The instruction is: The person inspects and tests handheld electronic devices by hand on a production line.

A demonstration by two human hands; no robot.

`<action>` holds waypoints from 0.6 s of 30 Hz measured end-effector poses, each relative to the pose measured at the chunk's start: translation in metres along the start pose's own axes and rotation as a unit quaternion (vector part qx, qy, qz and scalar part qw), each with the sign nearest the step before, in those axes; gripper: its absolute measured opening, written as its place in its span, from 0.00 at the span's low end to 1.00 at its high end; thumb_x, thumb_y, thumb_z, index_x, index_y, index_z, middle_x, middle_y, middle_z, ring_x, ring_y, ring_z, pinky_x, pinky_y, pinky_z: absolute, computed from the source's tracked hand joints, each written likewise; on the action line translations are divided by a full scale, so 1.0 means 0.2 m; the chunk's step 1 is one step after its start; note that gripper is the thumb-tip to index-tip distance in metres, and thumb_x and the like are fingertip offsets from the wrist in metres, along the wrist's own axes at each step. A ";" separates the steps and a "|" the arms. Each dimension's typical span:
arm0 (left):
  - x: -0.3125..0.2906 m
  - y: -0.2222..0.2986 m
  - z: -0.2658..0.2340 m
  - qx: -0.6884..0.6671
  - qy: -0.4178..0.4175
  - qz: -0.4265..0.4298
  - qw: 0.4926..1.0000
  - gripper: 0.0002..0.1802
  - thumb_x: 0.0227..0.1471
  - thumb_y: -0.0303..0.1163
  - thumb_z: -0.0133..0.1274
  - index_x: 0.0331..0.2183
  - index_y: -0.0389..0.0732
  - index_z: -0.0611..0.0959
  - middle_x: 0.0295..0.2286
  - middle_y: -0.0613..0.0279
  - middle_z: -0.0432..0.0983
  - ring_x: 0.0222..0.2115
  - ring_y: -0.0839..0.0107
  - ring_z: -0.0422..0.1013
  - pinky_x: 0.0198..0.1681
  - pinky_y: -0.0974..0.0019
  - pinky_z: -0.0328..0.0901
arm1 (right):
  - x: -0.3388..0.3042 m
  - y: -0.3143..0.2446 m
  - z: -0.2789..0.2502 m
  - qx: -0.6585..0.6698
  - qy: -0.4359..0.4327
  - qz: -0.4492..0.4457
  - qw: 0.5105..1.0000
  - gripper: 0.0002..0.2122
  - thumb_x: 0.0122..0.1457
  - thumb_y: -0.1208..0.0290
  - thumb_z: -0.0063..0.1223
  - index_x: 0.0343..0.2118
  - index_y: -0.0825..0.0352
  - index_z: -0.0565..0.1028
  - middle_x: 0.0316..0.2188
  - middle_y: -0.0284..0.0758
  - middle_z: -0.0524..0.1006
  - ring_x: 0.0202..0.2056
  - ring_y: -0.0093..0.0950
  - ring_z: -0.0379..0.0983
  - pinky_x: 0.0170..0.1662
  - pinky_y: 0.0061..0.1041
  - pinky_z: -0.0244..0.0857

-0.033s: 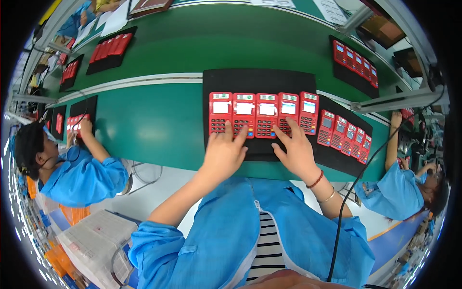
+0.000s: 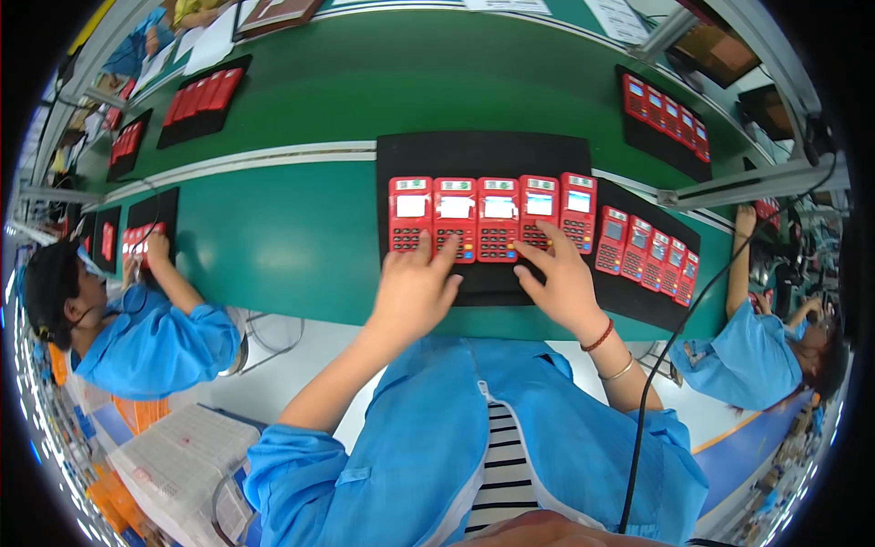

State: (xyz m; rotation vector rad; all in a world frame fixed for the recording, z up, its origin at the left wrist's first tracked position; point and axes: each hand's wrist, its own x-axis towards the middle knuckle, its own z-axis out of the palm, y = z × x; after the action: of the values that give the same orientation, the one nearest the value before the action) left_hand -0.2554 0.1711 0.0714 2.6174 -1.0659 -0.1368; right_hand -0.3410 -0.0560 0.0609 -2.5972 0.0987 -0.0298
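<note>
Several red handheld card payment terminals stand side by side in a row on a black mat (image 2: 483, 150), screens lit and keypads toward me. My left hand (image 2: 415, 287) is open, fingers spread over the keypads of the leftmost terminal (image 2: 410, 205) and the second terminal (image 2: 455, 205). Over the right half of the row, my open right hand (image 2: 561, 283) has fingertips at the keypads of the middle terminal (image 2: 498, 205) and the fourth terminal (image 2: 540, 201). The rightmost terminal (image 2: 578, 205) sits slightly turned beside it. Neither hand grips anything; fingers hide some keys.
A second black mat (image 2: 638, 296) with several red terminals (image 2: 653, 260) adjoins at right. Other loaded mats lie across the green table (image 2: 319, 91). A black cable (image 2: 679, 337) hangs in front of my right arm. Co-workers in blue sit left (image 2: 155, 342) and right (image 2: 747, 360).
The whole view has shifted slightly, so the terminals appear a little further left. My left fingers have moved very slightly over the keypads; the right hand keeps its place over the row.
</note>
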 end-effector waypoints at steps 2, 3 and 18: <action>0.01 -0.08 -0.08 -0.155 0.047 -0.023 0.987 0.24 0.48 0.32 0.59 0.48 0.36 0.78 0.41 0.43 0.77 0.38 0.51 0.75 0.43 0.56 0.69 | 0.02 0.12 -0.03 0.159 0.137 0.043 0.977 0.12 0.53 0.72 0.58 0.41 0.65 0.79 0.39 0.39 0.78 0.35 0.34 0.75 0.41 0.29 0.70; 0.00 -0.12 -0.09 -0.192 0.076 -0.059 0.977 0.23 0.48 0.30 0.59 0.47 0.36 0.79 0.40 0.45 0.77 0.39 0.49 0.75 0.42 0.55 0.70 | 0.02 0.21 -0.03 0.214 0.186 0.116 0.952 0.12 0.53 0.75 0.58 0.41 0.66 0.79 0.36 0.36 0.80 0.32 0.26 0.75 0.37 0.23 0.70; 0.09 -0.28 0.06 -0.225 0.132 -0.177 0.949 0.38 0.43 0.33 0.66 0.56 0.40 0.71 0.42 0.58 0.67 0.34 0.72 0.66 0.39 0.67 0.67 | 0.09 0.34 -0.02 0.297 0.171 0.202 0.917 0.12 0.45 0.76 0.68 0.33 0.70 0.79 0.25 0.31 0.78 0.24 0.15 0.70 0.29 0.15 0.66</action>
State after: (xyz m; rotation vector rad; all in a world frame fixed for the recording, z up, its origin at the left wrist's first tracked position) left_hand -0.2085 0.1937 0.0418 2.2951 -0.4077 -0.0913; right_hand -0.3281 -0.1179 0.0298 -1.8974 0.6477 -0.3150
